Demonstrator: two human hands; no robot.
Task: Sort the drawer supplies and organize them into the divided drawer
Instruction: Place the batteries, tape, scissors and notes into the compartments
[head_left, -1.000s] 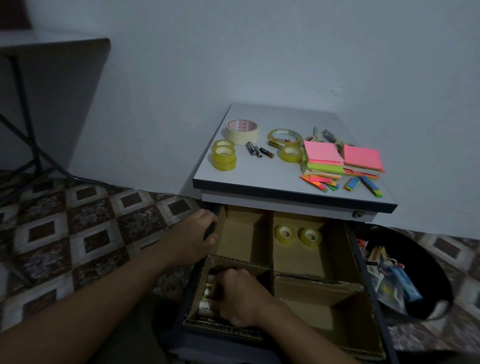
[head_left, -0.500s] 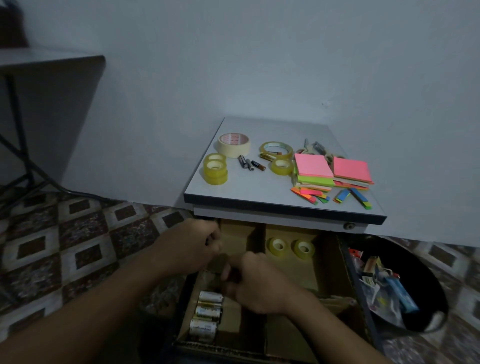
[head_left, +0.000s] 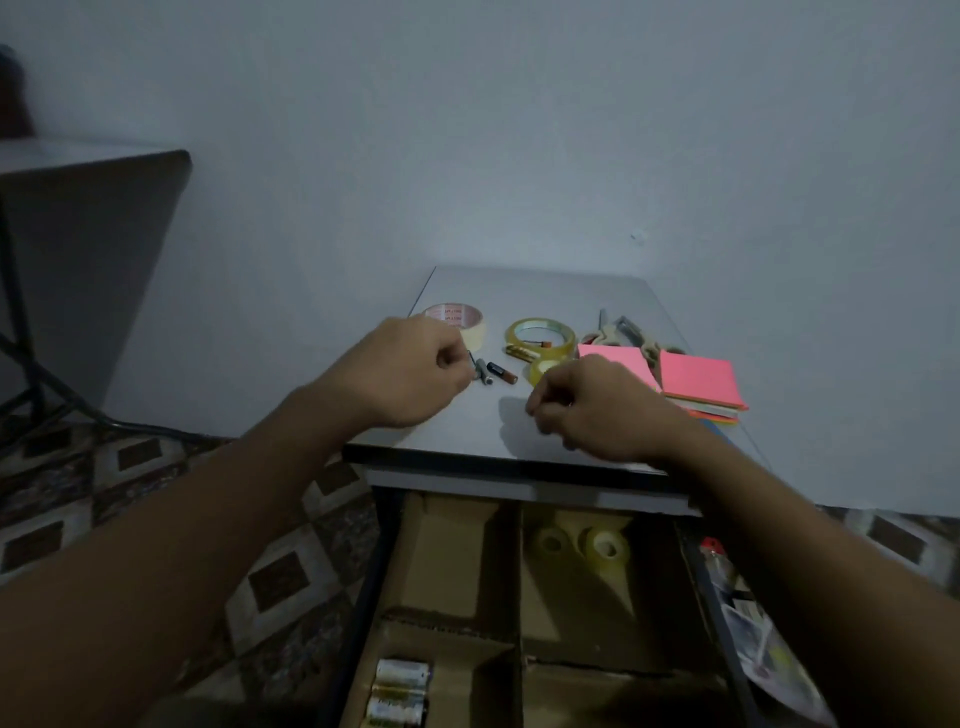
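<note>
Head view is showing the left hand (head_left: 410, 374) curling its fingertips against the small batteries (head_left: 493, 373) at its 3 o'clock on the cabinet top (head_left: 467, 431); whether it is pinching one I cannot tell. The right hand (head_left: 587, 410) is hovering with fingers curled, anything inside hidden. Large batteries (head_left: 397, 696) are lying in the drawer's (head_left: 519, 571) 7 o'clock compartment, probably where these are heading, like with like.

left hand (head_left: 410, 379): bare, nothing worn on it
right hand (head_left: 592, 410): bare too
left arm (head_left: 208, 519): bare all the way to the picture's edge
right arm (head_left: 805, 545): bare to the edge as well
</note>
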